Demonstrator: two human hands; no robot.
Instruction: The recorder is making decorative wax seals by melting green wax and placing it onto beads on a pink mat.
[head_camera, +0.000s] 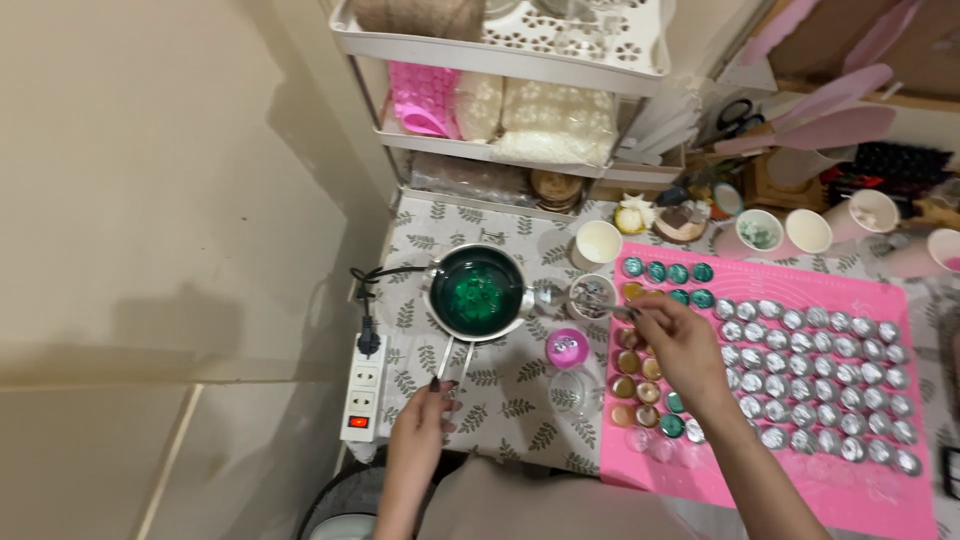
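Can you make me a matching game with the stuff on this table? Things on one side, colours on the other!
Things:
1. pan
2. mat
3. power strip
4. little cups in rows on the mat

Colours:
A. white
B. silver
C. pink
D. green liquid inside

Pairs: 1-D, 2-C, 3-A, 4-B

Left hand (425, 420) grips pot handle (450, 358); right hand (680, 340) holds spoon (575, 297).

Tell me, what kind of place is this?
Probably a home craft corner, perhaps for candle making: a small pot of green liquid, rows of little metal cups on a pink mat, and a crowded supply shelf.
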